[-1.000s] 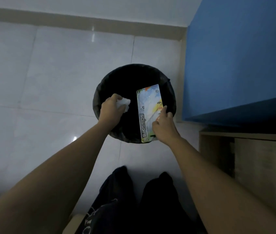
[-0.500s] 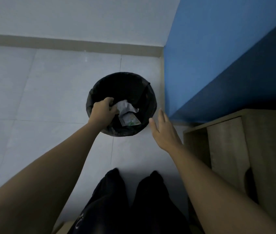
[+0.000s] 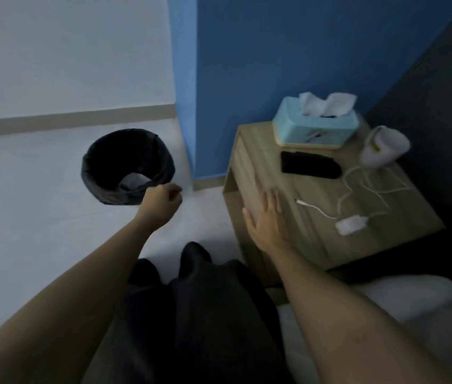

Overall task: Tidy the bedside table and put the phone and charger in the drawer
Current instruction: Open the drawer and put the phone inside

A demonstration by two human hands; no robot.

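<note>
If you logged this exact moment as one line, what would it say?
left hand: closed, empty | right hand: open, over bedside table edge | phone, charger: on top | bin: holds trash

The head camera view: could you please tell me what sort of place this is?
Most likely a bedroom. A wooden bedside table stands against a blue wall, bearing a tissue box, a phone and a charger with its cable. White bedding shows beside it, and a black bin sits on the tiled floor.

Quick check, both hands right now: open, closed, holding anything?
Left hand: loosely curled, nothing visible in it, near the bin.
Right hand: open, fingers spread, empty, at the bedside table's front edge.
</note>
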